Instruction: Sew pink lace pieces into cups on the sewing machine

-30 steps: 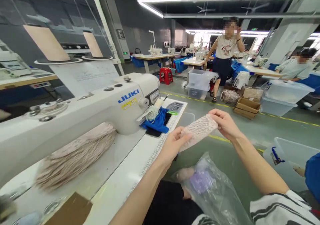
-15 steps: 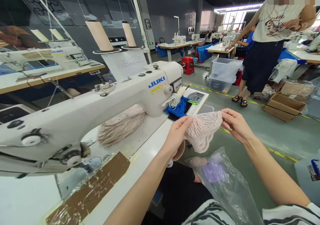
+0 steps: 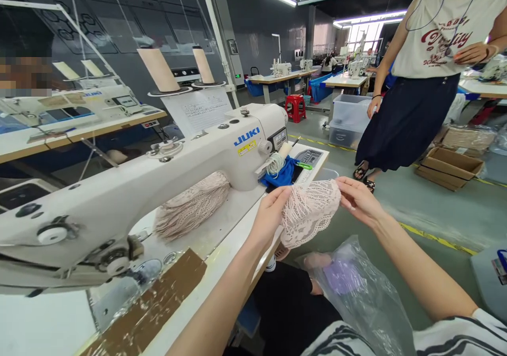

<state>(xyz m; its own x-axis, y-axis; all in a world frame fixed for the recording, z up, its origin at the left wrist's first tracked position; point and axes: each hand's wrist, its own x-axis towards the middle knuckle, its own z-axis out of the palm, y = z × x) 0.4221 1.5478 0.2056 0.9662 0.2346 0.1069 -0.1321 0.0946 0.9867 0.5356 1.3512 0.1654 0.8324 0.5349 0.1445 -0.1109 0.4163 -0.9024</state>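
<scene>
A pale pink piece of lace fabric (image 3: 311,208) hangs stretched between my two hands, in front of the table's edge. My left hand (image 3: 273,211) pinches its left upper corner, while the fingers of my right hand (image 3: 358,200) are closed on its right upper corner. The scalloped lower border droops freely. To the left stands a white sewing machine (image 3: 190,158). Under its arm lies a thick stack of similar lace pieces (image 3: 194,205). Neither hand touches the machine.
Blue cloth (image 3: 283,174) and a coil of cord (image 3: 276,163) lie by the machine head. A clear plastic bag (image 3: 356,287) with a purple item rests near my lap. A person (image 3: 412,92) stands across the aisle by a cardboard box (image 3: 449,168). Thread cones (image 3: 158,69) stand behind the machine.
Both hands have shifted slightly left with the lace, which is spread a little wider. The person across the aisle has come nearer and lifted a hand off the far table.
</scene>
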